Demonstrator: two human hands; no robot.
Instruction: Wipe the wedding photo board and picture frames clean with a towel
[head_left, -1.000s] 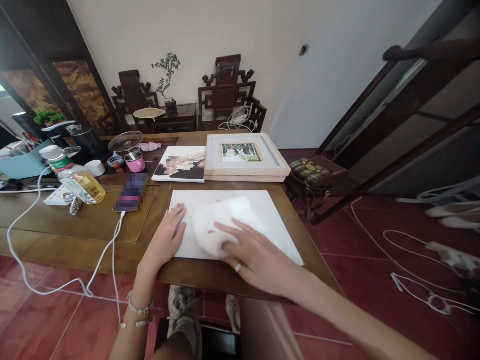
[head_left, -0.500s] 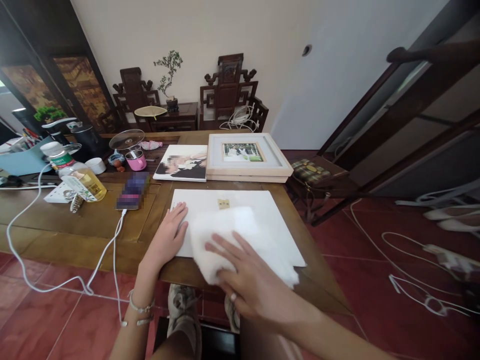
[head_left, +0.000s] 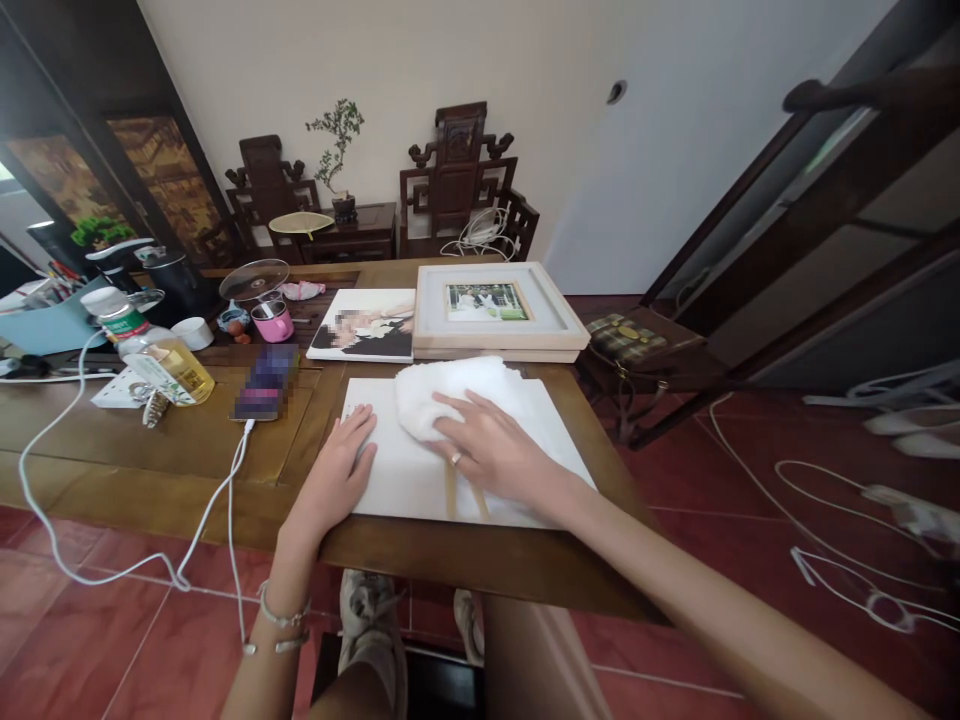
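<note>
A flat white board [head_left: 401,480] lies near the table's front edge, with small dark marks by its upper left corner. My left hand [head_left: 343,462] rests flat on the board's left side, fingers stretched out. In my right hand [head_left: 487,445] is a fluffy white cloth [head_left: 442,385], pressed onto the far part of the board and covering it there. Two tan strips [head_left: 450,492] show on the board below my right hand; their upper ends are hidden.
Behind the board are a photo print [head_left: 366,325] and a framed picture [head_left: 487,300] stacked on another frame. To the left lie a phone [head_left: 264,383] with a white cable, a bottle [head_left: 161,350] of yellow liquid and a pink cup [head_left: 272,322].
My right hand has pushed the white cloth away from me, from the board's near edge to its far edge. The tan strips now show. My left hand has stayed put.
</note>
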